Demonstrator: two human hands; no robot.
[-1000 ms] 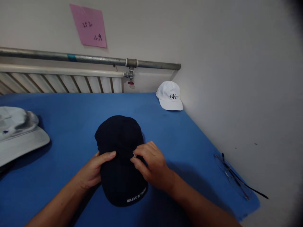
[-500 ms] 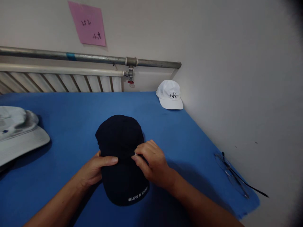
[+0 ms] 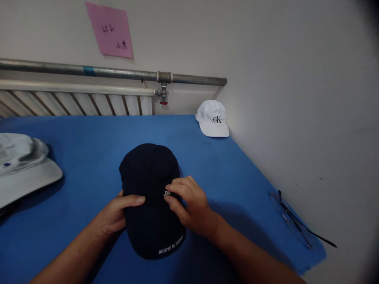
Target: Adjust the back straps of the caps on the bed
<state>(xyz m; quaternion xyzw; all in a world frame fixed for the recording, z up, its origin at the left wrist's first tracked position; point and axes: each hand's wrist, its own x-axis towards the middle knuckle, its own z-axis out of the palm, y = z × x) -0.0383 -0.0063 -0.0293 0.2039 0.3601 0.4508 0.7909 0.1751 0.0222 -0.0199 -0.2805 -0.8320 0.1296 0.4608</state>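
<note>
A dark navy baseball cap (image 3: 149,169) is held over the blue table, its brim towards me with white lettering "BELIEVE IN YOURS…" along the edge. My left hand (image 3: 117,213) grips the cap's left side, thumb on top near the brim seam and the other fingers hidden underneath. At the front right of the crown, my right hand (image 3: 192,203) has thumb and index finger slightly apart around a small white emblem (image 3: 167,193). Those fingertips touch the cloth; the remaining fingers are curled. Whether they pinch any fabric is hard to make out.
Pale caps (image 3: 32,173) lie stacked at the left on the blue table (image 3: 97,146). A white cap (image 3: 212,118) with dark letters sits in the back right corner. Eyeglasses (image 3: 291,221) rest by the right wall. Behind are a radiator (image 3: 97,103), a pipe and a pink note (image 3: 111,29).
The right thumb and index finger have parted a little, so more of the white emblem shows. The cap has shifted slightly left. My left hand moved slightly left with it.
</note>
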